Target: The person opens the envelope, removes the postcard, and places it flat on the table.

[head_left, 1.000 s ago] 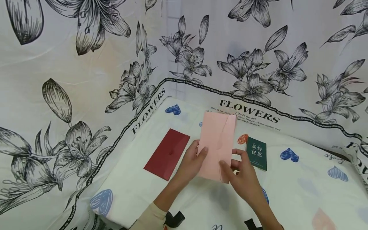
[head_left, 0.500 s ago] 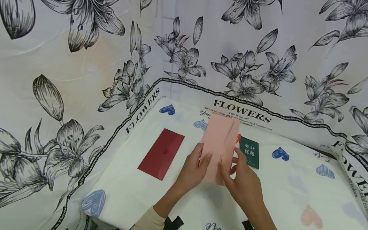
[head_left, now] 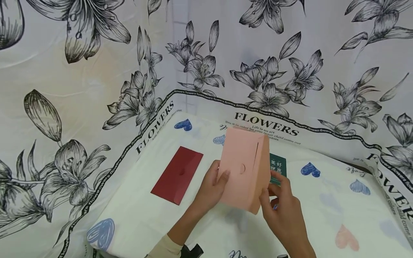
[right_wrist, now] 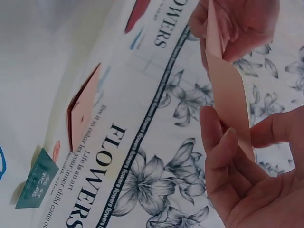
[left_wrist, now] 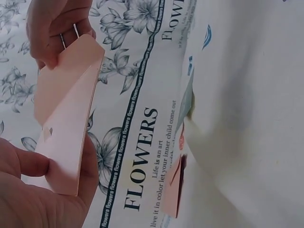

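Note:
A pink paper envelope [head_left: 238, 150] is held up over the table, its long flap [head_left: 262, 175] folded partly outward on the right side. A curved notch and a slanted slit show on its face. My left hand [head_left: 209, 188] grips its left edge, thumb across the front. At the flap's outer edge, my right hand [head_left: 285, 211] pinches the paper between thumb and fingers; the right wrist view shows the thumb on one side and the fingertips on the other.
A dark red envelope [head_left: 177, 175] lies at left on the white cloth. Behind the pink envelope, a green card [head_left: 279, 168] with white characters lies partly covered. Both wrist views show a second pink envelope [right_wrist: 85, 109] on the table, hidden in the head view. Flower-printed cloth [head_left: 206, 53] rises behind.
The right hand has moved right, drawing the flap out from the envelope's face, so the notch and slit now show. The left hand keeps its grip. The head view has shifted slightly.

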Motion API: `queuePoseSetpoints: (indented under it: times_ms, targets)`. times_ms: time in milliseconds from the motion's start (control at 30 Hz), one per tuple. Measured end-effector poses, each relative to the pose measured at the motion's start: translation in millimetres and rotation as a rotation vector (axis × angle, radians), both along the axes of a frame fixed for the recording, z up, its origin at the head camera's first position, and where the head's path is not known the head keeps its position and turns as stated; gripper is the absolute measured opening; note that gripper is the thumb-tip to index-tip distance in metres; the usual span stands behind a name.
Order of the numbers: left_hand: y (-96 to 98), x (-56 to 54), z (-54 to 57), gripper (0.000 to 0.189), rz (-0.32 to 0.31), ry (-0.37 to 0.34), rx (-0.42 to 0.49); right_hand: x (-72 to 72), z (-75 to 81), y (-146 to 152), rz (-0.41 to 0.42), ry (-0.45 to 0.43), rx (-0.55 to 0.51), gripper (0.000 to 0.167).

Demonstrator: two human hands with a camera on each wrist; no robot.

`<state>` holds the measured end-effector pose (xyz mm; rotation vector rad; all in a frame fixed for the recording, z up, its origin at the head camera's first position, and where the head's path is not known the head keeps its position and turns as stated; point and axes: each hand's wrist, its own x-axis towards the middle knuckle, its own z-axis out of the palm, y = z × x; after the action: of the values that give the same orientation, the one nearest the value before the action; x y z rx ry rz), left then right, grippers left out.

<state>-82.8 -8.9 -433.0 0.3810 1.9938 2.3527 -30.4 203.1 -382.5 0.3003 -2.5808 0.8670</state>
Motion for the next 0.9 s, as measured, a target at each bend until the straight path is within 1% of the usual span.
queuePoseSetpoints:
  times_ms: [133, 200, 267, 333, 433, 533, 633, 700, 800, 900]
  targets:
    - [-2.2, 1.5, 0.0, 0.026, -0.024, -0.016, 0.022, -3.0, -6.6, 5, 0.030, 0.024, -0.080, 0.058]
    - [-3.1, 1.5, -0.4, 0.027, -0.042, -0.026, 0.040, -4.7, -8.6, 8, 0.056, 0.004, -0.140, 0.055]
    - [-4.1, 1.8, 0.0, 0.028, -0.059, -0.034, 0.053, -5.8, -9.2, 12, 0.089, -0.034, -0.194, 0.049]
    - [-4.7, 2.5, 0.9, 0.028, -0.073, -0.043, 0.067, -7.2, -9.4, 15, 0.128, -0.088, -0.270, 0.041]
    - [-4.0, 4.0, 3.3, 0.027, -0.081, -0.046, 0.087, -10.8, -10.4, 19, 0.178, -0.168, -0.378, 0.035]
    - [-0.9, 5.9, 5.2, 0.025, -0.093, -0.020, 0.089, -15.3, -11.5, 20, 0.155, -0.210, -0.417, 0.030]
    - [3.6, 8.3, 6.0, 0.025, -0.107, 0.023, 0.071, -19.8, -11.9, 17, 0.088, -0.220, -0.368, 0.025]
    - [6.4, 10.2, 6.2, 0.025, -0.110, 0.048, 0.055, -22.3, -11.4, 15, 0.054, -0.230, -0.358, 0.024]
    - [9.5, 12.0, 5.8, 0.026, -0.100, 0.073, 0.036, -24.4, -9.6, 13, 0.032, -0.248, -0.370, 0.023]
    - [10.4, 12.6, 4.0, 0.025, -0.083, 0.083, -0.006, -25.0, -8.2, 13, 0.022, -0.276, -0.383, 0.025]
